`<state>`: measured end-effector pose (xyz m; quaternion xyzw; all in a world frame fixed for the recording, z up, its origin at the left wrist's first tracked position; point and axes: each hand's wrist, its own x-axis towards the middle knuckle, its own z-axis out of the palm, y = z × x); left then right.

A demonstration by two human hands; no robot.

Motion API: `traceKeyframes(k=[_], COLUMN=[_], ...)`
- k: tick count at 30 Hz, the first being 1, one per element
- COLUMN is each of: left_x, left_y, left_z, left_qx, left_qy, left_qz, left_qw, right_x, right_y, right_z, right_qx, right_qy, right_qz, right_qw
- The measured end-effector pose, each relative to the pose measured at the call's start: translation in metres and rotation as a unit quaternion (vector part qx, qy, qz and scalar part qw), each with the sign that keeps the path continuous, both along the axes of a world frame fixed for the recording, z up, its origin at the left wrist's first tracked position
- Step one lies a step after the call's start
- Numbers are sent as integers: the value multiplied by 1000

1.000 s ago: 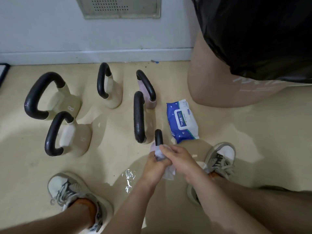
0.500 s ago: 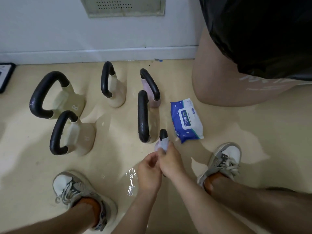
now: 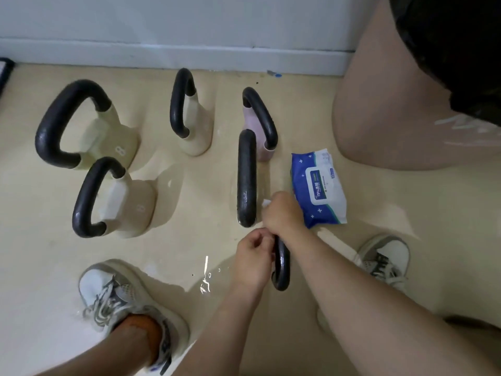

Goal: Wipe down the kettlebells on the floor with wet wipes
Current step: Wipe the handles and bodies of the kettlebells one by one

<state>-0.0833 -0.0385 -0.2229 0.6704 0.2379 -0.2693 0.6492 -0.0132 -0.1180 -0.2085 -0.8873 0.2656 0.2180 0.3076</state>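
— Item in work?
— Nearest kettlebell (image 3: pixel 281 270): black handle seen edge-on, standing toward the near edge of the floor (image 3: pixel 32 267), between left sneaker (image 3: pixel 108 289) and right sneaker (image 3: pixel 390 253).
— Hands?
— Right hand (image 3: pixel 283 213): closed round a wet wipe (image 3: pixel 266 203) at the handle's far end, one white corner showing. Left hand (image 3: pixel 253 259): fingers curled, against the handle's left side; whether it grips, cannot tell.
— Other stock?
— Far cream kettlebell (image 3: pixel 116 142) and near cream kettlebell (image 3: pixel 135 204), both marked 8, at the left. Tall cream kettlebell (image 3: pixel 198 126) and pink kettlebell (image 3: pixel 250 120) nearer the skirting board (image 3: pixel 173 54). Edge-on kettlebell (image 3: pixel 246 177) just beyond the hands. Wipes pack (image 3: pixel 318 185), blue and white, flat, just beside the right hand.
— Room?
— Open floor between left sneaker and left hand. A second person's knee (image 3: pixel 393 109) crowds the far right corner.
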Motion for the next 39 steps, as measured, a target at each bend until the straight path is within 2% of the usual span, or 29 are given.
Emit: traceKeyframes(k=[3, 7, 9, 13, 16, 17, 20, 21, 24, 27, 30, 33, 36, 39], left_x=[3, 0, -4, -12, -13, -13, -16, -18, -18, -15, -11, -10, -17, -32], left_y=[-4, 0, 6, 25, 31, 29, 19, 16, 11, 4, -5, -5, 0, -2], left_z=[1, 12, 14, 13, 17, 21, 25, 30, 35, 37, 37, 30, 20, 20], left_qx=[-41, -84, -50, 29, 59, 59, 90, 104, 109, 118, 139, 143, 87, 29], left_qy=[33, 73, 76, 69, 39, 32, -5, -26, -64, -117, -208, -217, -124, -86], left_qz=[-3, -4, 6, 98, 59, 28, -67, -86, -118, -157, -181, -177, -141, -123], left_qw=[999, 994, 996, 992, 996, 997, 994, 991, 985, 974, 951, 949, 978, 988], right_x=[16, -5, -25, -70, -112, -127, -144, -143, -139, -144, -154, -149, -130, -129], right_y=[-4, 3, 5, 8, 18, 22, 22, 19, 5, 0, -6, -15, -15, -10], right_z=[5, 8, 6, 0, -7, -12, -15, -10, 2, 6, 3, 0, 4, 2], right_qx=[-37, -120, -162, -229, -229, -210, -76, -32, 43, 34, 7, 90, 240, 285], right_qy=[49, -37, -73, -102, -74, -64, -146, -168, -242, -293, -266, -154, -63, -42], right_qz=[99, 162, 227, 373, 474, 480, 354, 328, 303, 247, 102, -91, -221, -249], right_qw=[993, 979, 958, 893, 847, 849, 921, 929, 921, 923, 959, 980, 943, 925])
